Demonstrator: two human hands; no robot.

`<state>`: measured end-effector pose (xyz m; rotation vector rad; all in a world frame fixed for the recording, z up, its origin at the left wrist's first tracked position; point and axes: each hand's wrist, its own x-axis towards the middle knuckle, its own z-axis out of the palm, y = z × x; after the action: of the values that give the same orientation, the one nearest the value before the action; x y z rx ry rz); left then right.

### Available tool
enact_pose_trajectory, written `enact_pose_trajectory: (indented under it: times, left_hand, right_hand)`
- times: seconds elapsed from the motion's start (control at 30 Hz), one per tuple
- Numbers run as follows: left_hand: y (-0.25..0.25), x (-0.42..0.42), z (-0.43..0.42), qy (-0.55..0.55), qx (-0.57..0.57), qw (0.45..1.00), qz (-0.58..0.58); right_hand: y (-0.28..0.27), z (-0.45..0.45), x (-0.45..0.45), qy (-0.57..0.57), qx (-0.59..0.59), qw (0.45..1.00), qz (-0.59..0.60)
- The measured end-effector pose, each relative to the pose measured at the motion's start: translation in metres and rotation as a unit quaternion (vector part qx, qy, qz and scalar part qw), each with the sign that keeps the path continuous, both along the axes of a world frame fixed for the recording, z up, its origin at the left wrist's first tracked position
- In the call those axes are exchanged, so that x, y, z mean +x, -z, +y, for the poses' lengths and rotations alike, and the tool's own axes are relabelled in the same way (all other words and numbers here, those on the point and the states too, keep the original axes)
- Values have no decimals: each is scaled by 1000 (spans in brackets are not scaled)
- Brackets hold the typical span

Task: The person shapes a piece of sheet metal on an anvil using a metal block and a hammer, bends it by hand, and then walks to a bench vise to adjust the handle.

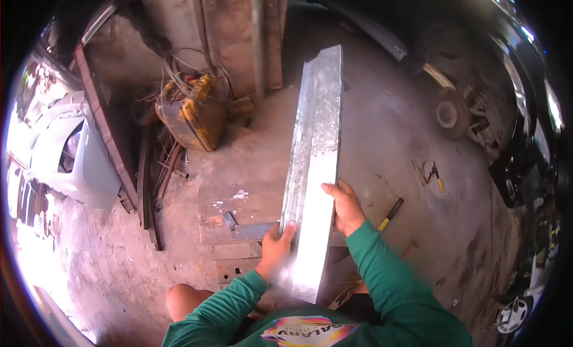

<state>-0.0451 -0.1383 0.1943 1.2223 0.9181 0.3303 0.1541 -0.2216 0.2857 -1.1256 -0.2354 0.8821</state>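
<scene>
Metal strip, long and silvery with a crease running lengthwise, slants upward between a person's two grips, its near end over the lap and its far end well beyond both. The far end has an uneven edge, and bright light whitens the lower part.

The left grip is closed on the strip's left edge, thumb along the upper face, fingers hidden. The right grip, farther up the strip, is closed on the right edge, thumb on top and fingers curling underneath. Green sleeves cover both arms.

Just past the left grip, on the concrete floor, is a brown board bearing a small dark block and a grey flat bar. Farther ahead and left of that grip stands a worn yellow case among cables, with rusty bars nearby; well apart to the left is a pale car body.

Near the right grip, to its right, lies a black and yellow handle. Beyond that are a few hand tools and, farther off, a wheel hub.
</scene>
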Motion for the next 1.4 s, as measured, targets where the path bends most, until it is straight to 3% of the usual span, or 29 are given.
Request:
enact_pose_trajectory:
  times: [0.07,0.13,0.33,0.8,1.0,1.07,1.13,1.2,1.27,1.4]
  left_hand:
    - [-11,-9,6,-31,63,997,-31]
    - [-26,-14,15,-41,91,995,-2]
    - [20,-19,8,-118,12,992,-36]
    - [3,-5,-6,-50,-57,996,-52]
    - [-3,5,-8,-40,-16,998,-44]
    - [1,7,-6,-17,64,998,-18]
    - [-1,7,-6,-29,91,995,-5]
    - [-13,8,-8,-18,191,981,36]
    - [-19,9,-11,-28,192,980,49]
    - [-3,7,-13,-32,184,982,38]
  right_hand:
    - [4,1,-28,-32,21,999,5]
    - [15,-2,-51,-107,-57,992,28]
    - [27,-3,-61,-139,-32,989,45]
    - [59,-21,-38,-88,-51,988,120]
    - [75,-36,-28,-70,-32,991,110]
    - [73,-34,-25,-72,-22,991,110]
    - [57,-31,-24,-64,-78,994,52]
    - [55,-33,-20,-78,-112,989,63]
    - [55,-32,-23,-26,-150,987,41]
    - [59,-40,-24,-28,-115,992,35]
